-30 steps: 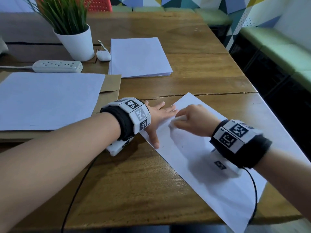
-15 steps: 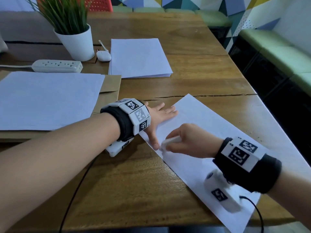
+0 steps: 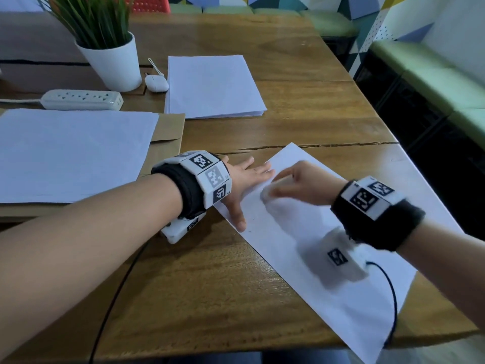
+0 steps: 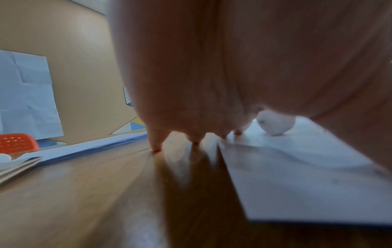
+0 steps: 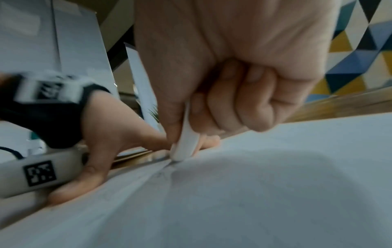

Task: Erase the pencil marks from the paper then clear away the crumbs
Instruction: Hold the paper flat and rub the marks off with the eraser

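**Paper creep risk during erasing**

If the hold-down is eased, the paper (image 3: 328, 245) could be dragged or creased by the rubbing stroke, esp. near its far corner, w/ marks left smeared. Going left to right: the left hand (image 3: 244, 185) is laid flat, fingers (image 4: 156, 142) straight and released, some on the worktop (image 3: 196, 285), others and the thumb on the sheet's edge. The right hand (image 3: 304, 186) is curled, the eraser (image 5: 186, 142) pinched betw. thumb and fingers, tip pressed to the sheet just beside the left fingertips.
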Demonstrator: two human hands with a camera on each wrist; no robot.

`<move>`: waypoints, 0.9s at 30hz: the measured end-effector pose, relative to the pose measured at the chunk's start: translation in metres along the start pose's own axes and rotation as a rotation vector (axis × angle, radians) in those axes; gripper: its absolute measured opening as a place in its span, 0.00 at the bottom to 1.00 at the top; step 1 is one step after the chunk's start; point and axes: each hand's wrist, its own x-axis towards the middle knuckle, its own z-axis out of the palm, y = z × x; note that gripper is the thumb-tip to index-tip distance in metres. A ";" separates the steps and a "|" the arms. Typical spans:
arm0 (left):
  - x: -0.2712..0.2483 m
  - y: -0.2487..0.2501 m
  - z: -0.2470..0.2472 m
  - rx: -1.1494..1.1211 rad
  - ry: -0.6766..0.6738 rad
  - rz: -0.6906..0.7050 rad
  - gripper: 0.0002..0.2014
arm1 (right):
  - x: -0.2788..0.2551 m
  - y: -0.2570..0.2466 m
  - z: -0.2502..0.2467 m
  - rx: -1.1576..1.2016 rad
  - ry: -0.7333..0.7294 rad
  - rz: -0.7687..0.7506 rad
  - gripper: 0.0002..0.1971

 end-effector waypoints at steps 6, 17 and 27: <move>-0.001 -0.001 0.000 0.007 -0.007 0.007 0.65 | -0.027 0.004 0.012 -0.042 -0.184 -0.065 0.11; 0.000 -0.001 0.001 0.004 -0.007 0.006 0.65 | -0.026 0.010 0.011 -0.009 -0.263 -0.061 0.15; 0.001 -0.003 0.001 -0.012 -0.002 0.011 0.65 | -0.019 0.014 0.000 -0.011 -0.230 -0.060 0.09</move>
